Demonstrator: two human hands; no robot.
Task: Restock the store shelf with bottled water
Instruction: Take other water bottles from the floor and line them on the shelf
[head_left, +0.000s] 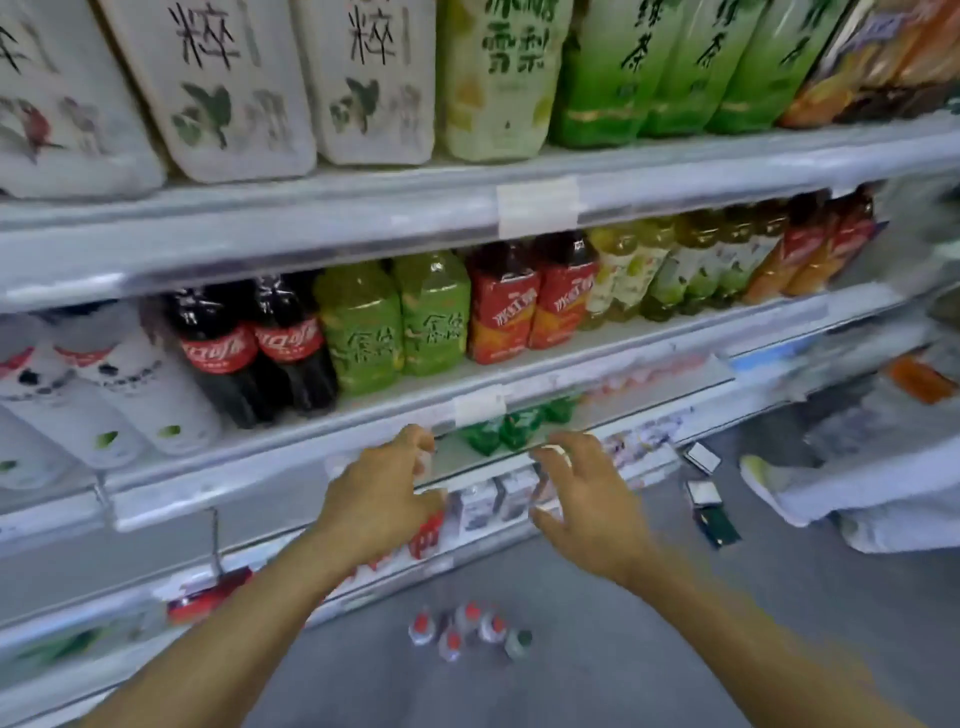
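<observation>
Several small water bottles (470, 631), most with red caps and one with a dark cap, stand in a cluster on the grey floor below me. My left hand (382, 501) and my right hand (584, 501) are stretched out side by side in front of the lower shelf's front rail (291, 483). Their fingers are loosely spread and slightly bent, and I see nothing held in either. Between them lies a gap about a hand wide. The frame is blurred.
The middle shelf (597, 343) carries cola bottles (249, 348), green tea bottles (395, 322) and red-labelled tea bottles (530, 301). Green bottles (511, 426) stand on the shelf behind my hands. A person's shoe (769, 488) and small packs (706, 499) lie on the floor at the right.
</observation>
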